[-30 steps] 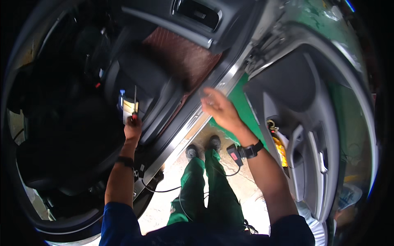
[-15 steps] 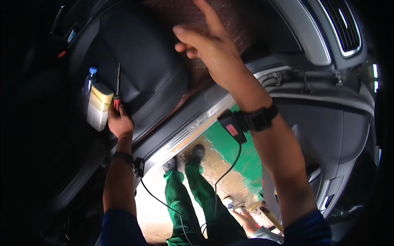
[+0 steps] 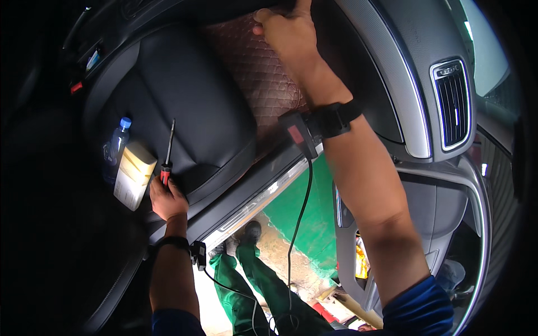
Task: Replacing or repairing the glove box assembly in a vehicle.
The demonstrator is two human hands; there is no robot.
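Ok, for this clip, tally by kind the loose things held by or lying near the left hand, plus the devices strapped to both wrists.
Screwdriver with a red-and-black handle and metal shaft, in the left hand: 1
Clear plastic bottle with a blue cap: 1
White-and-yellow rectangular box: 1
Black, boxy, cabled wrist devices: 2
Total: 5

On the seat (image 3: 190,78), the bottle (image 3: 115,147) lies left of the screwdriver (image 3: 168,151), with the box (image 3: 134,182) between them, nearer the person. The left grip (image 3: 169,200), at the seat's near edge, holds the screwdriver, its shaft pointing away over the seat. Right of the seat lies the floor mat (image 3: 263,84), the right grip (image 3: 288,32) above its far part. Farther right is the air vent (image 3: 453,106); the open door (image 3: 448,207) stands nearer than the vent.
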